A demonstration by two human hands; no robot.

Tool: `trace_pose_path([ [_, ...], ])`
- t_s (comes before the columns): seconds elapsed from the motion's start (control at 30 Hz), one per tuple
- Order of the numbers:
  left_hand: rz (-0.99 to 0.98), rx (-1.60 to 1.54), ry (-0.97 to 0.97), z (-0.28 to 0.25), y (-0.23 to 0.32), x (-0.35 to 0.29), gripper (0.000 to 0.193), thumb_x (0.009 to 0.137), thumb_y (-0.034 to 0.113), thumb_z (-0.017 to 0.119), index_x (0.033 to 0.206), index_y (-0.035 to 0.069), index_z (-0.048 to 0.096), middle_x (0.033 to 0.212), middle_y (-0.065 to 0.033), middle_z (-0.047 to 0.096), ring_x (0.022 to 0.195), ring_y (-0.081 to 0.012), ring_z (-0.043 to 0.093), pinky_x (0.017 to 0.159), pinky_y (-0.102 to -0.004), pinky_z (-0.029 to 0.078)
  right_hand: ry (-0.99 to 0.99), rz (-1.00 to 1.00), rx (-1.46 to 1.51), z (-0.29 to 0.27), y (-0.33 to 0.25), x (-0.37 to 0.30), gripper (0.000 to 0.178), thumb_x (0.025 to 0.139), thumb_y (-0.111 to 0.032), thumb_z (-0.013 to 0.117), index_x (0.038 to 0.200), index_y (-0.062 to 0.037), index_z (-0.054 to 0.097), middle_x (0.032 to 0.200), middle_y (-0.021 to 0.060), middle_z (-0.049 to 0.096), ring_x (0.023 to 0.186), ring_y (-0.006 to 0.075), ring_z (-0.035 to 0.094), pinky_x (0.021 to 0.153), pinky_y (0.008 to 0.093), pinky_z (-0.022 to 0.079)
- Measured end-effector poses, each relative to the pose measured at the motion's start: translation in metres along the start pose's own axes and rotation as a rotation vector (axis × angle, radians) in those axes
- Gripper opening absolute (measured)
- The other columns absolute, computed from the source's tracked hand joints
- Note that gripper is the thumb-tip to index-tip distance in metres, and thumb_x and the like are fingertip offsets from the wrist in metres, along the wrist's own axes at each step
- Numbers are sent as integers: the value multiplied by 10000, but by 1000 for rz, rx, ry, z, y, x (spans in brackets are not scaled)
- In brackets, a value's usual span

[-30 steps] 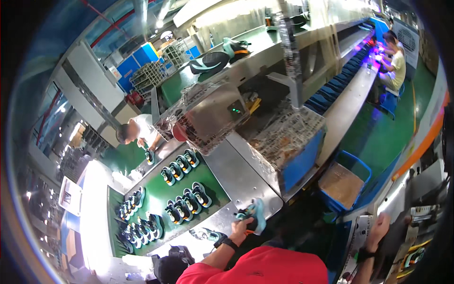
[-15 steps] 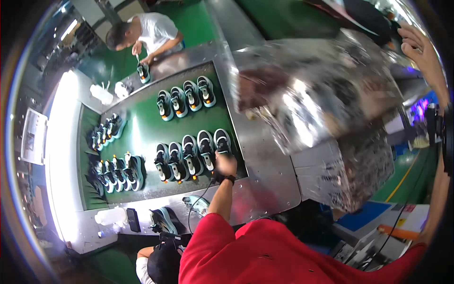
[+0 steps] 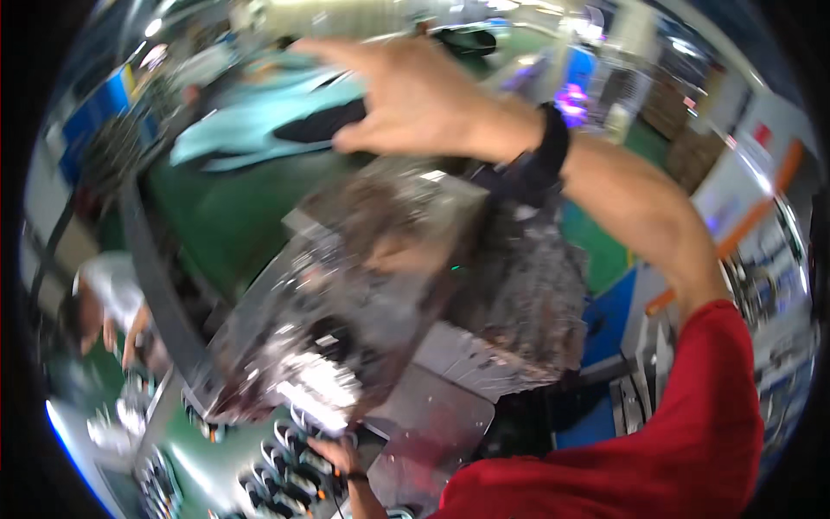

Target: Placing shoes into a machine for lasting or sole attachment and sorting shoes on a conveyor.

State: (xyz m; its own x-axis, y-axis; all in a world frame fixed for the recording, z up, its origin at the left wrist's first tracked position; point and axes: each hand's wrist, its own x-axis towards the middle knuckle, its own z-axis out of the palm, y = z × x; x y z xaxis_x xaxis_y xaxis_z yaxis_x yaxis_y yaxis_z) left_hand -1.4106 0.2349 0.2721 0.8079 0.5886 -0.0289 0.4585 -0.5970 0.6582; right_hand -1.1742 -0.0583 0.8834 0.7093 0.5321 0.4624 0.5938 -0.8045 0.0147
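Note:
My right hand (image 3: 424,99) is raised at the top middle, its thumb and fingers around the near end of a teal and black shoe (image 3: 259,121). That shoe is smeared by motion and looks large, close to the camera. Low in the picture, my left hand (image 3: 335,451) is at the end of a row of dark shoes with pale soles (image 3: 281,471) on a green surface. It is beside or touching the last shoe; blur hides how its fingers are set.
A pile wrapped in shiny clear plastic (image 3: 372,259) fills the middle, between my hands. Beside it stands a metal table corner (image 3: 441,424). Another person (image 3: 117,298) works at the far left. More shoes (image 3: 158,484) are at the lower left.
My view has swung to the right and up, so the shoe rows now sit at the bottom. My right hand has come from the right edge to the top middle, now on the teal shoe.

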Motion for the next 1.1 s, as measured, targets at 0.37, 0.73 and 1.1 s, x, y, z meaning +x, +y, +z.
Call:
trace_pose_path([
  [0.37, 3, -1563, -1887, -125, 376, -184, 760, 958, 578, 415, 1444, 1, 327, 1377, -319, 442, 1201, -515, 497, 982, -666, 405, 611, -141, -321, -92, 14, -326, 831, 704, -168, 775, 1430, -31, 393, 1000, 38, 562, 922, 190, 541, 913, 374, 458],
  [0.73, 27, -816, -2572, -133, 407, -503, 597, 944, 327, 513, 1402, -33, 380, 1258, -180, 570, 1075, -322, 611, 947, -446, 484, 499, 1076, 148, -214, -204, -723, 897, 702, -50, 746, 1482, -116, 308, 1525, 131, 313, 1403, 335, 314, 1149, 452, 270],
  [1.1, 1248, -365, -2350, -155, 356, -842, 743, 925, 224, 647, 1478, -61, 241, 1331, -170, 508, 1164, -209, 525, 990, -314, 422, 1793, 1566, 78, -217, -347, -962, 647, 669, -87, 787, 1266, -24, 544, 1111, 58, 627, 1011, 129, 576, 920, 282, 459],
])
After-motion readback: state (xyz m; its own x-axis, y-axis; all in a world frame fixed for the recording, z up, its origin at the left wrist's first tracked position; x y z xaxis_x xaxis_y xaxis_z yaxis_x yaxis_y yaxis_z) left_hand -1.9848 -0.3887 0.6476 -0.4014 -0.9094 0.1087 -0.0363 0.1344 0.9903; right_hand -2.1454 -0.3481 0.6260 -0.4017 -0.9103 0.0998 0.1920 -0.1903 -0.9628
